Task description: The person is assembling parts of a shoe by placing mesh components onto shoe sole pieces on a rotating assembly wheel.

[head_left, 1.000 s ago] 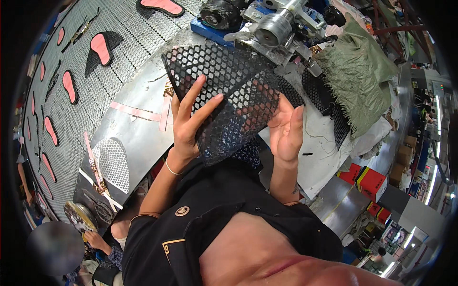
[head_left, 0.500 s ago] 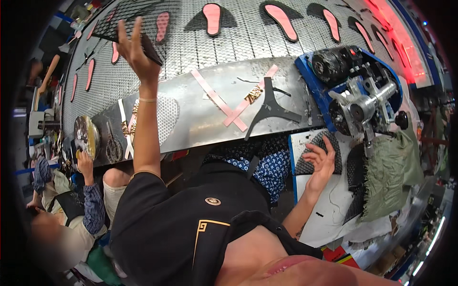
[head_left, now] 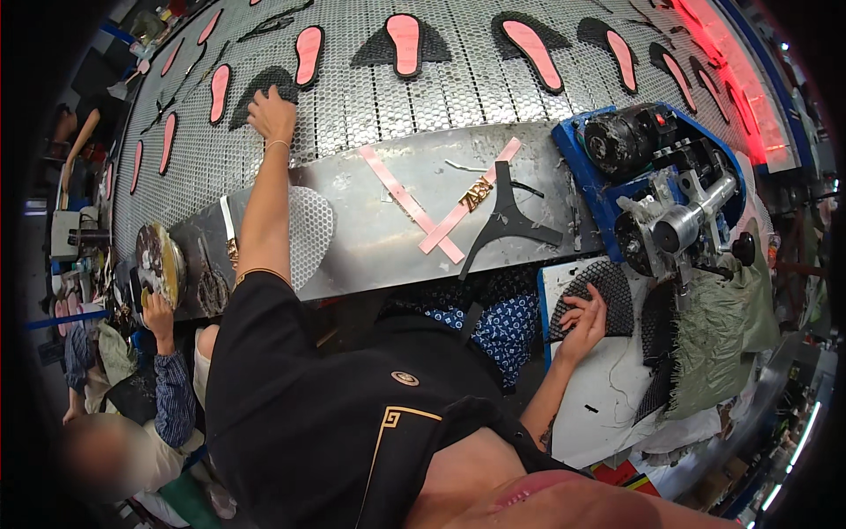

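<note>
Left hand (head_left: 271, 115) spread open, palm down, pressing a black mesh piece (head_left: 256, 88) flat onto the perforated conveyor (head_left: 370, 106) in the upper left of the frame, beside pink insoles (head_left: 308, 53). Right hand (head_left: 583, 322) open too, fingers resting on the edge of another black mesh sheet (head_left: 608, 295) on the white table (head_left: 608, 397) at centre right, below the blue machine (head_left: 652, 176). Probably light, floppy and snag-prone, so best pinched at an edge or corner and laid flat rather than dragged.
</note>
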A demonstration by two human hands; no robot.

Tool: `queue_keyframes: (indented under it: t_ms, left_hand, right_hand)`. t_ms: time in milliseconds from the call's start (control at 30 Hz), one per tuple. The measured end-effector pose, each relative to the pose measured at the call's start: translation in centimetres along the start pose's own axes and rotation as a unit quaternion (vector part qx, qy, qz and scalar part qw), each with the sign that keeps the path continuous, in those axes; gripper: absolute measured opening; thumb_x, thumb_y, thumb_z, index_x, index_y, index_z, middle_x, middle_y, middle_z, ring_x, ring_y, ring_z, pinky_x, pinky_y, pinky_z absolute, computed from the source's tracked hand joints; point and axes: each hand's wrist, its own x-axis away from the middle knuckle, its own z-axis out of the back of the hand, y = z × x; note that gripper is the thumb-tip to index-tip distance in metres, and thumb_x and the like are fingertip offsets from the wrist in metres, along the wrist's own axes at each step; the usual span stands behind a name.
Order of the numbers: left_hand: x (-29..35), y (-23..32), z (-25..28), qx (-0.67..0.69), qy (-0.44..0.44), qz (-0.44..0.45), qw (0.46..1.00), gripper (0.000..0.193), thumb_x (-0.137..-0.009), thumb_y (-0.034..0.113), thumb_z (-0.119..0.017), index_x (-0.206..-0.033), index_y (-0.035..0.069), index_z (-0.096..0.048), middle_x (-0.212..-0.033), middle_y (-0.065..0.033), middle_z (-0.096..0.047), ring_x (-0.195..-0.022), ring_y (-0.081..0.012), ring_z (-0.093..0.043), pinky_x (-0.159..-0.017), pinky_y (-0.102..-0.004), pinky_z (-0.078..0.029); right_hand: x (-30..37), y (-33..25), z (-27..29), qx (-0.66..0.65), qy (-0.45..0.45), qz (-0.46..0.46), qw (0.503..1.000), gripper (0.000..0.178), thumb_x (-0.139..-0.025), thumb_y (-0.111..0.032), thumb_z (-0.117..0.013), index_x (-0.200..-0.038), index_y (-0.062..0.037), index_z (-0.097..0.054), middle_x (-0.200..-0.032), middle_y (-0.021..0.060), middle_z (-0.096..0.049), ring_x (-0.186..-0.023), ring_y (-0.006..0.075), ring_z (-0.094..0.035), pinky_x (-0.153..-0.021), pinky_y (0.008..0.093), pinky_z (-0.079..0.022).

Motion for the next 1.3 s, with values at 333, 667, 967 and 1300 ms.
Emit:
queue_keyframes:
  t_ms: [333,667,967,1300]
  left_hand:
    - [-5.9,6.8,0.4,0.124,-0.19,0.006,0.974,0.073,-0.075,0.037,-0.068,-0.134,0.002,-0.04,-0.119,-0.0203,-0.061,-0.116,-0.0384,-0.055,-0.1,-0.048,-0.041]
    - [-4.9,1.5,2.4,0.284,0.065,0.059,0.955,0.097,-0.069,0.032,-0.072,-0.141,-0.013,-0.024,-0.142,-0.0335,-0.034,-0.133,-0.0419,-0.036,-0.111,-0.0409,-0.031]
    - [-2.6,-2.2,-2.5,0.274,-0.057,0.034,0.96,0.094,-0.07,0.029,-0.071,-0.144,-0.005,-0.023,-0.138,-0.0304,-0.039,-0.127,-0.0435,-0.041,-0.106,-0.0447,-0.037]
    - [-2.8,3.2,5.9,0.365,0.046,-0.015,0.93,0.091,-0.071,0.024,-0.069,-0.143,-0.007,-0.022,-0.142,-0.031,-0.036,-0.132,-0.0416,-0.036,-0.11,-0.0429,-0.032]
  right_hand:
    - [0.3,0.3,-0.4,0.024,0.012,0.042,0.999,0.036,-0.103,-0.023,-0.037,-0.119,0.0028,-0.056,-0.082,0.0099,-0.067,-0.051,0.0048,-0.049,-0.044,0.0163,-0.032]
    - [0.2,0.2,-0.4,0.017,0.004,0.037,0.999,0.033,-0.102,-0.02,-0.039,-0.119,0.0022,-0.057,-0.082,0.0099,-0.067,-0.052,0.0056,-0.049,-0.047,0.0174,-0.034]
    - [0.1,0.2,-0.2,0.011,0.003,0.039,0.999,0.033,-0.102,-0.02,-0.04,-0.119,0.0027,-0.057,-0.082,0.0099,-0.066,-0.052,0.0058,-0.05,-0.046,0.0176,-0.035]
    - [1.0,0.5,-0.2,0.002,0.054,0.07,0.996,0.026,-0.099,-0.015,-0.048,-0.117,0.0018,-0.059,-0.091,0.0096,-0.067,-0.063,0.0074,-0.055,-0.052,0.0191,-0.041]
